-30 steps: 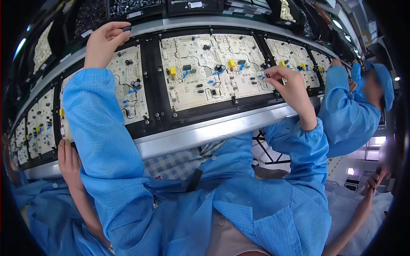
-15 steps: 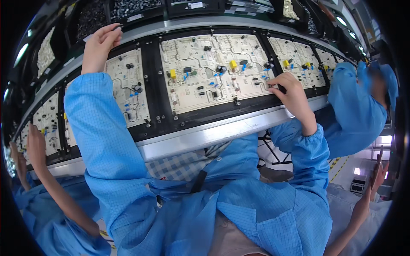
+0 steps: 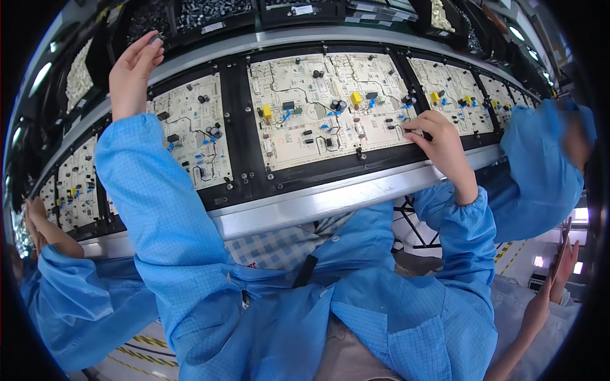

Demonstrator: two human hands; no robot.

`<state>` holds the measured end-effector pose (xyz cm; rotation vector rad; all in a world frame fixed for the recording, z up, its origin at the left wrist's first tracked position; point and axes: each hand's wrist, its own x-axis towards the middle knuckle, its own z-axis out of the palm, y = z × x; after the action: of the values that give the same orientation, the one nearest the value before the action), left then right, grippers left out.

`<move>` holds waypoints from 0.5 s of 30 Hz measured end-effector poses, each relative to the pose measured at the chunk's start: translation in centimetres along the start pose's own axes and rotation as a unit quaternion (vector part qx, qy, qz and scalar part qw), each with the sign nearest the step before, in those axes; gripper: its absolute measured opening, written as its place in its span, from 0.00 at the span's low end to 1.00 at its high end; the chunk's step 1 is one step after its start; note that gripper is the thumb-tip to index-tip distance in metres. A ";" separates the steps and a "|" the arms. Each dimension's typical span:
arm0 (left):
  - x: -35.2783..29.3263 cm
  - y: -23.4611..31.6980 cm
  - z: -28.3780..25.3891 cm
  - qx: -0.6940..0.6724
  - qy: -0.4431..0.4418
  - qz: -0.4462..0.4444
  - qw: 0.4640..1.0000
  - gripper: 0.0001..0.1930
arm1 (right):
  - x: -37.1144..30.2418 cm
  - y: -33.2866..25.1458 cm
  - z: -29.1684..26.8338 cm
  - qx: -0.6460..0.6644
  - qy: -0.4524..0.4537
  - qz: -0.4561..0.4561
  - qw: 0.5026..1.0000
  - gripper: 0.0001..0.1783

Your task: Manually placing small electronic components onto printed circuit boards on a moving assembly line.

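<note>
Cream-coloured, rectangular circuit board [image 3: 293, 151], seated in a flat black frame [image 3: 239, 120], lies with its lower right part at the fingertips of the right hand [image 3: 443, 143]. The thumb and index finger there nearly meet; whether they grip a part cannot be told. A small dark component [image 3: 154, 39] sits between the left hand's [image 3: 130, 76] thumb and index fingertips, pinched near black plastic bins [image 3: 239, 21] heaped with dark parts.

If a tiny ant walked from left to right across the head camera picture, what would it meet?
Co-worker's hand → wearer's left hand → yellow block component on the middle circuit-board panel → second yellow block there → wearer's right hand → another co-worker's blue sleeve.
</note>
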<state>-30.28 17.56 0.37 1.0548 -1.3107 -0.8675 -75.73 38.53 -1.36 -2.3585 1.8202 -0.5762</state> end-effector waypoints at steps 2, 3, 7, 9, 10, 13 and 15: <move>-0.2 0.0 0.1 0.007 -0.005 0.003 1.000 0.17 | 0.0 -0.1 0.0 0.000 -0.012 0.017 1.000 0.11; -0.3 -0.1 0.2 0.010 -0.012 0.004 1.000 0.17 | 0.0 0.0 0.1 0.003 -0.012 0.014 1.000 0.11; -0.7 0.0 0.3 0.016 -0.027 0.008 0.999 0.17 | -0.3 0.0 -0.2 0.026 -0.022 0.008 0.999 0.10; -0.8 0.2 0.5 0.013 -0.026 0.009 1.000 0.17 | -0.4 0.0 -0.3 0.009 -0.007 -0.011 1.000 0.10; -0.8 0.2 0.5 0.011 -0.026 0.011 1.000 0.17 | -0.4 0.1 -0.2 0.025 -0.008 0.007 1.000 0.09; -0.9 0.4 0.6 0.007 -0.025 0.010 1.000 0.17 | -0.3 0.0 0.3 0.025 0.014 0.005 1.000 0.09; -0.9 0.7 0.6 0.019 -0.023 0.014 0.999 0.17 | -0.2 0.1 0.7 0.027 0.020 0.000 0.999 0.10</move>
<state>-31.05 18.57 0.69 1.0499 -1.3829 -0.8531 -75.61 38.58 -2.04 -2.3282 1.7976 -0.6691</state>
